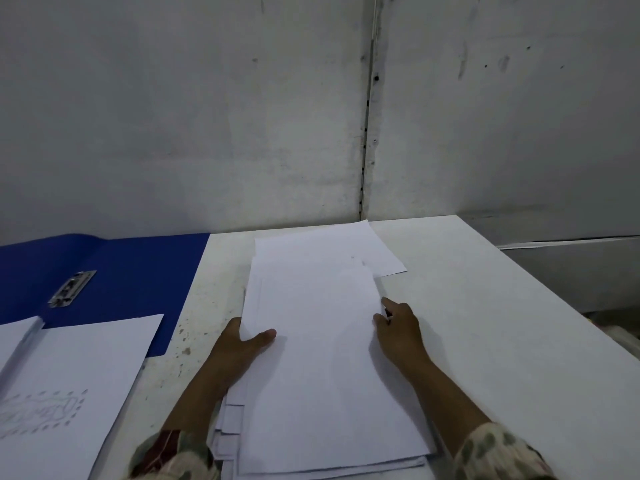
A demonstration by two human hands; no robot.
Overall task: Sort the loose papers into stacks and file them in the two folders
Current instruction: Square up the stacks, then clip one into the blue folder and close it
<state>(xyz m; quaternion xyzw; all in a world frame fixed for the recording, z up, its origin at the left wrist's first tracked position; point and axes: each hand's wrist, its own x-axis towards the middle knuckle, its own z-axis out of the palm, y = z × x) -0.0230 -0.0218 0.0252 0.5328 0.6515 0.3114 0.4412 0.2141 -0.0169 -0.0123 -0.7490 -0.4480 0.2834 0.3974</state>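
A loose pile of white papers [322,358] lies in the middle of the white table [485,306]. My left hand [239,344] grips the pile's left edge, thumb on top of the uppermost sheet and fingers hidden beneath. My right hand [398,327] rests against the pile's right edge, fingers partly curled, index finger pointing forward. An open blue folder [131,271] with a metal clip [71,289] lies at the left. A sheet with a faint drawing [69,393] overlaps the folder's near part, and another white stack [17,337] sits at the far left.
A grey wall [242,116] rises directly behind the table. The table's right edge runs diagonally towards the lower right, with a lower ledge [571,265] beyond it. One sheet [381,251] sticks out at the pile's far end.
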